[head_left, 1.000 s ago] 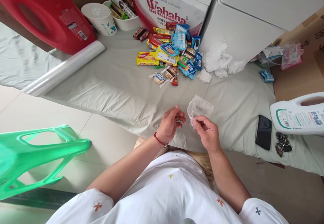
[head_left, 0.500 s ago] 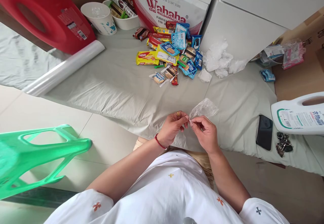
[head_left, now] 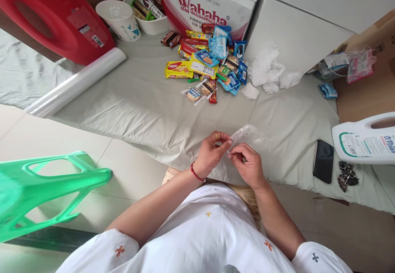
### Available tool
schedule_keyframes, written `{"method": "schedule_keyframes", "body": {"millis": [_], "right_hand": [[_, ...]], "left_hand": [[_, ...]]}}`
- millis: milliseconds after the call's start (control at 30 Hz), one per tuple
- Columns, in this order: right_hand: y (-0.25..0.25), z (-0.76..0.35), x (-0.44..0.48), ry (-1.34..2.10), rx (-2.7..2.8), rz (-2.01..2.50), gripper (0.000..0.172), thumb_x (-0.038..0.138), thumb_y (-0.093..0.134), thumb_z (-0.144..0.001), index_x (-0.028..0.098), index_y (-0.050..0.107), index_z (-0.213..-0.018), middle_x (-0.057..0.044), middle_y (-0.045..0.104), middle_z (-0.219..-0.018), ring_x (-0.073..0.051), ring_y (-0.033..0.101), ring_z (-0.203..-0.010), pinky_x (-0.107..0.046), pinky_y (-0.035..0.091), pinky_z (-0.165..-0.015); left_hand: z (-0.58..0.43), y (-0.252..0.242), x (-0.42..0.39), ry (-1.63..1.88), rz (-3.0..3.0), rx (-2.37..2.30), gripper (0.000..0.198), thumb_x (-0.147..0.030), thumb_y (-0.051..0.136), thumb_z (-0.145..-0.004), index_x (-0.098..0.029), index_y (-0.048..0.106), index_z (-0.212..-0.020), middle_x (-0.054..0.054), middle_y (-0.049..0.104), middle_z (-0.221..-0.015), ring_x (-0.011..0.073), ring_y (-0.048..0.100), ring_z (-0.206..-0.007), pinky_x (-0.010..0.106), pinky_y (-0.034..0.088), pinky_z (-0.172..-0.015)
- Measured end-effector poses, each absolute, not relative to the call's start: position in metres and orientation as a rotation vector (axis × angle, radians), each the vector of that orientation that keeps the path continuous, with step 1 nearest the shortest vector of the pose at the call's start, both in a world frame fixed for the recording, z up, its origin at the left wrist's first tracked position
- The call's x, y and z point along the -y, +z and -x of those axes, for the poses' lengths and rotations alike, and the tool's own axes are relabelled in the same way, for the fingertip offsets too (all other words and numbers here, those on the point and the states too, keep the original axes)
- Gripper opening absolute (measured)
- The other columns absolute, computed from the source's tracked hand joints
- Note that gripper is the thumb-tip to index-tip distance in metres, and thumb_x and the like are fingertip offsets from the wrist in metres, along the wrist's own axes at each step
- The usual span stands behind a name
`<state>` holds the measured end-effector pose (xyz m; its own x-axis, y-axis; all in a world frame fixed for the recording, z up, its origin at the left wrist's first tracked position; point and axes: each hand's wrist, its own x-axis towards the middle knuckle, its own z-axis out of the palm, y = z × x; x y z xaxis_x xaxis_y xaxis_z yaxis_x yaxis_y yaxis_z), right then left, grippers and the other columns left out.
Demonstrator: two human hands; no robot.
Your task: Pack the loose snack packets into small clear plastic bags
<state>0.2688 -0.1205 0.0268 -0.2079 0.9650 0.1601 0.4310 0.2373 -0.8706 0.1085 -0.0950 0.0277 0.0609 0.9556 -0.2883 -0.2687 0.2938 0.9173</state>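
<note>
Near the front edge of the grey-green sheet, a clear thin plastic bag [head_left: 247, 135] is pinched between my two hands. My left hand [head_left: 214, 149], with a gold ring and a red bracelet at the wrist, closes thumb and fingers on it. My right hand [head_left: 248, 164] pinches the plastic just beside and slightly lower. Part of the see-through plastic spreads out beyond the fingertips, and some seems to hang below them. Farther back lies a pile of wrapped snacks [head_left: 205, 65] in yellow, red and blue packets. Several crumpled white plastic bags [head_left: 267, 73] lie to its right.
At left are a plastic film roll [head_left: 80, 81], red jug [head_left: 68, 26], paper cup [head_left: 119, 19], snack-filled white bowl [head_left: 154, 26] and green stool [head_left: 58, 190]. A Wahaha box [head_left: 203, 7] stands behind. At right lie a phone [head_left: 323, 162], keys [head_left: 347, 176] and white detergent bottle [head_left: 364, 141].
My fingertips have shifted on the plastic: the right hand has moved slightly down and left, and the left thumb now sits higher. The bag's far end has dropped a little toward me.
</note>
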Motion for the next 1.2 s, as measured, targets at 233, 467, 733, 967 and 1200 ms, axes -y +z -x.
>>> {"method": "schedule_keyframes", "body": {"millis": [233,467,733,967,1200], "right_hand": [[0.032,-0.278,0.122,0.944,1.754,1.267,0.006,0.026,0.067,-0.097,0.024,0.070,-0.092,0.000,0.065,-0.086,-0.012,0.054,-0.068,-0.027,0.045,-0.063],[0.027,-0.315,0.108,0.832,1.049,1.472,0.026,0.046,0.077,-0.088,0.022,0.069,-0.092,0.000,0.063,-0.080,-0.011,0.048,-0.062,-0.024,0.040,-0.055],[0.031,-0.315,0.105,1.144,0.874,1.449,0.049,0.064,0.072,-0.087,0.024,0.068,-0.114,-0.007,0.069,-0.111,-0.013,0.055,-0.076,-0.022,0.047,-0.054],[0.038,-0.302,0.101,1.423,0.815,1.438,0.042,0.051,0.092,-0.069,0.020,0.065,-0.081,0.004,0.059,-0.068,-0.005,0.037,-0.050,-0.018,0.026,-0.040],[0.040,-0.298,0.096,1.350,0.689,1.427,0.043,0.050,0.092,-0.066,0.021,0.062,-0.077,0.005,0.058,-0.068,-0.004,0.035,-0.049,-0.018,0.025,-0.038]], "left_hand": [[-0.103,0.027,0.091,1.223,-0.569,-1.025,0.018,-0.029,0.082,-0.073,-0.019,0.069,-0.080,-0.002,0.064,-0.078,0.0109,0.055,-0.072,0.024,0.045,-0.070],[-0.084,0.032,0.085,1.123,-0.225,-0.856,0.018,-0.020,0.073,-0.071,-0.020,0.057,-0.079,0.004,0.074,-0.094,0.0239,0.073,-0.098,0.038,0.060,-0.085],[-0.079,0.029,0.081,1.077,-0.086,-0.735,0.019,-0.018,0.071,-0.074,-0.022,0.053,-0.080,0.005,0.076,-0.096,0.0295,0.077,-0.103,0.043,0.065,-0.086],[-0.081,0.026,0.081,1.063,-0.079,-0.754,0.017,-0.017,0.073,-0.077,-0.020,0.056,-0.079,0.004,0.075,-0.089,0.0260,0.078,-0.094,0.037,0.066,-0.078],[-0.078,0.020,0.085,1.000,-0.093,-0.713,0.030,-0.047,0.074,-0.086,-0.018,0.068,-0.093,0.011,0.078,-0.103,0.0291,0.076,-0.103,0.039,0.064,-0.080]]}}
